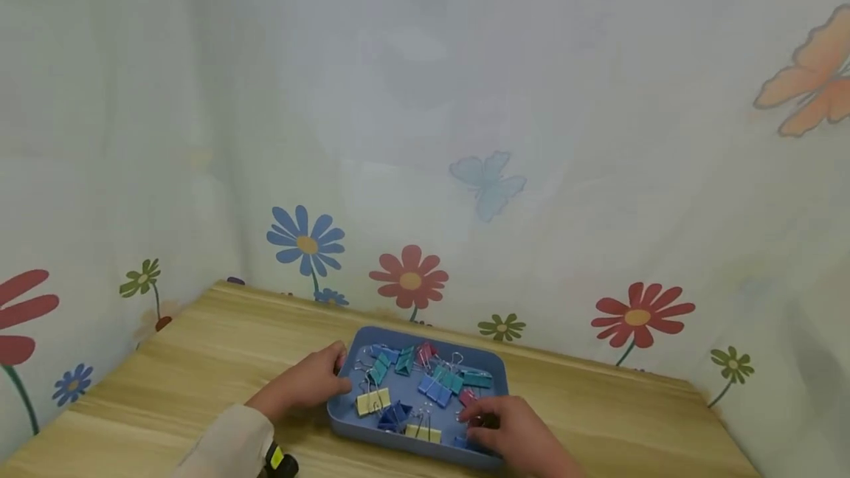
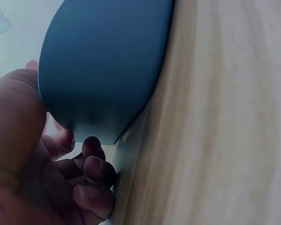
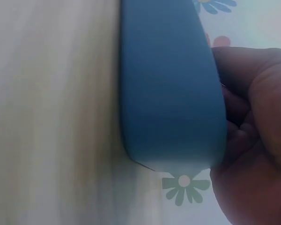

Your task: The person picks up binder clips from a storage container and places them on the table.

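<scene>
A blue rectangular tray point(image 1: 412, 447) on the wooden table holds several binder clips. My left hand point(image 1: 319, 378) grips its left end, thumb at the rim; in the left wrist view the curled fingers point(image 2: 91, 197) lie outside the wall. My right hand point(image 1: 514, 430) reaches over the front right corner, fingers bent inside, thumb and forefinger tips apart. Near them are a red clip point(image 1: 468, 397) and a blue clip point(image 1: 460, 442), partly hidden by the hand. A light blue clip point(image 1: 434, 391), a yellow clip point(image 1: 373, 402) and a dark blue clip point(image 1: 395, 416) lie further left.
Green clips point(image 1: 477, 379) and another red clip point(image 1: 426, 353) lie towards the tray's back. The wooden table point(image 1: 598, 419) extends on both sides. Behind it hangs a pale curtain point(image 1: 564, 242) printed with flowers and butterflies. A black band point(image 1: 280, 459) circles my left wrist.
</scene>
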`<state>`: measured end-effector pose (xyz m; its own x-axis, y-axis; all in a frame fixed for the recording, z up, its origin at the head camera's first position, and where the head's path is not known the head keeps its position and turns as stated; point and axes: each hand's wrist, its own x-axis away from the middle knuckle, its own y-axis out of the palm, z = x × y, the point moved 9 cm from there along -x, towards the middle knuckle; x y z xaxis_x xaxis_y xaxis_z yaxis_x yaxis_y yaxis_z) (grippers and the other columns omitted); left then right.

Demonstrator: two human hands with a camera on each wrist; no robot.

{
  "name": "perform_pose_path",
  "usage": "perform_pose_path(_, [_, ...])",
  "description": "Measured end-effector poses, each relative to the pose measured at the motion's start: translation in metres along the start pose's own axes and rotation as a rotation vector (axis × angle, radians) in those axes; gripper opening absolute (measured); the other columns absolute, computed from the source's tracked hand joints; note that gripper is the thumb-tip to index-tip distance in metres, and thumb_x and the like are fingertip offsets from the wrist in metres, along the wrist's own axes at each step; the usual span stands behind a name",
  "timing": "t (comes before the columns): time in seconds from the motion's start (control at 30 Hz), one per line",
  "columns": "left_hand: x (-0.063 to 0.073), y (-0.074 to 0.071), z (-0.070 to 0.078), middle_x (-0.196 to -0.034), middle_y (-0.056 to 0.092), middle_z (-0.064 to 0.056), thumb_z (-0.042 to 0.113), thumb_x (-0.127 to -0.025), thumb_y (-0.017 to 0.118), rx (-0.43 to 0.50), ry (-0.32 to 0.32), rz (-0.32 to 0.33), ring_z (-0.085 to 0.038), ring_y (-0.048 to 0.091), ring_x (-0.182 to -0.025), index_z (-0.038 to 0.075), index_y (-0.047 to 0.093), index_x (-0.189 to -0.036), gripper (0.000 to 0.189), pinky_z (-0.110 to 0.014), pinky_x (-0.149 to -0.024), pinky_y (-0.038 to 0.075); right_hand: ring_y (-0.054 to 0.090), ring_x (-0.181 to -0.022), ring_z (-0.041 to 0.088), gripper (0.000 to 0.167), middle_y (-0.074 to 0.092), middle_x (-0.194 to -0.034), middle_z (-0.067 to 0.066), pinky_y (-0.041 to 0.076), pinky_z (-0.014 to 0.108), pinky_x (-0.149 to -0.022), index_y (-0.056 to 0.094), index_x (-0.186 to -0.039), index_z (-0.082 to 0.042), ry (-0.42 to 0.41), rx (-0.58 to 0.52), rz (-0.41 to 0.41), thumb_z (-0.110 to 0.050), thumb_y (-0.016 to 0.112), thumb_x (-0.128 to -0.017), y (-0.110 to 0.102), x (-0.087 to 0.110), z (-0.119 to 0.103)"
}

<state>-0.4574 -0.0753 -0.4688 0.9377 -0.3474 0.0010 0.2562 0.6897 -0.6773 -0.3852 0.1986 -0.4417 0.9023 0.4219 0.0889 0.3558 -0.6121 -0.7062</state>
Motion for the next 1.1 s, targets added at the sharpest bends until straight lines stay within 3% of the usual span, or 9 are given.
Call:
perform_pose_path(0.17, [-0.016,-0.001,0.014,-0.074,0.039,-0.003,0.017,-0.083,0.067,0.013,0.008,0.019,-0.019,0.047,-0.070,0.006,0.042,-0.092,0.029,-0.032,-0.060,0.035,0.059,-0.083,0.012,0.012,0.070,-0.097,-0.001,0.053,0.025,-0.071,0.075,-0.098,-0.014,-0.038,0.075,0.055,-0.018,0.069,-0.088,-0.032,0.005,-0.009])
perform_pose_path(0.3, [-0.018,-0.006,0.016,-0.075,0.041,-0.003,0.017,-0.083,0.066,0.001,0.022,0.014,-0.018,0.047,-0.070,0.006,0.042,-0.092,0.028,-0.031,-0.061,0.036,0.062,-0.079,0.013,0.015,0.071,-0.093,0.001,0.053,0.027,-0.068,0.075,-0.100,-0.012,-0.002,0.027,0.165,-0.019,0.068,-0.089,-0.051,0.013,-0.009])
perform_pose_path(0.47, [-0.017,-0.016,0.018,-0.075,0.040,-0.003,0.016,-0.082,0.066,-0.003,0.027,0.008,-0.018,0.047,-0.070,0.004,0.042,-0.092,0.029,-0.031,-0.062,0.036,0.068,-0.081,0.015,0.026,0.072,-0.100,0.006,0.056,0.034,-0.077,0.070,-0.111,-0.007,0.148,-0.205,0.435,-0.022,0.066,-0.091,-0.089,0.029,0.020])
perform_pose_path(0.53, [-0.016,-0.019,0.019,-0.075,0.038,-0.004,0.016,-0.083,0.066,-0.001,0.022,0.011,-0.019,0.046,-0.070,0.005,0.042,-0.092,0.028,-0.031,-0.062,0.036,0.069,-0.084,0.013,0.032,0.071,-0.103,0.003,0.056,0.032,-0.081,0.066,-0.117,-0.003,0.178,-0.335,0.550,-0.022,0.065,-0.091,-0.104,0.036,0.034])
perform_pose_path(0.63, [-0.014,-0.020,0.015,-0.075,0.037,-0.004,0.017,-0.083,0.065,-0.011,0.002,0.013,-0.019,0.046,-0.071,0.006,0.041,-0.092,0.028,-0.031,-0.062,0.035,0.070,-0.085,0.010,0.041,0.070,-0.101,-0.001,0.056,0.028,-0.081,0.058,-0.126,0.004,0.165,-0.525,0.649,-0.019,0.064,-0.092,-0.118,0.039,0.054])
perform_pose_path(0.7, [-0.011,-0.019,0.011,-0.075,0.037,-0.003,0.017,-0.083,0.065,-0.015,-0.017,0.015,-0.019,0.046,-0.071,0.006,0.041,-0.092,0.028,-0.031,-0.063,0.036,0.069,-0.085,0.008,0.043,0.069,-0.098,-0.004,0.056,0.026,-0.081,0.055,-0.129,0.006,0.183,-0.606,0.673,-0.018,0.063,-0.093,-0.120,0.039,0.068])
perform_pose_path(0.8, [-0.007,-0.016,0.007,-0.075,0.038,-0.004,0.017,-0.083,0.065,-0.007,-0.029,0.019,-0.019,0.048,-0.074,0.006,0.041,-0.093,0.028,-0.032,-0.064,0.036,0.070,-0.085,0.010,0.041,0.068,-0.098,-0.002,0.056,0.025,-0.079,0.055,-0.128,0.006,0.228,-0.626,0.693,-0.014,0.061,-0.094,-0.119,0.035,0.086])
perform_pose_path(0.93, [-0.003,-0.010,0.003,-0.077,0.040,-0.004,0.017,-0.083,0.065,0.008,-0.031,0.011,-0.018,0.049,-0.077,0.006,0.042,-0.094,0.028,-0.032,-0.065,0.037,0.071,-0.079,0.012,0.036,0.070,-0.098,0.005,0.056,0.025,-0.073,0.058,-0.124,0.008,0.295,-0.541,0.677,-0.010,0.060,-0.094,-0.113,0.027,0.105])
perform_pose_path(1.1, [0.002,-0.006,0.000,-0.076,0.041,-0.004,0.017,-0.082,0.065,-0.002,-0.050,0.013,-0.018,0.049,-0.076,0.007,0.042,-0.094,0.028,-0.031,-0.065,0.037,0.069,-0.071,0.013,0.033,0.071,-0.094,0.012,0.057,0.026,-0.068,0.061,-0.118,0.012,0.320,-0.472,0.633,-0.007,0.061,-0.091,-0.100,0.016,0.115])
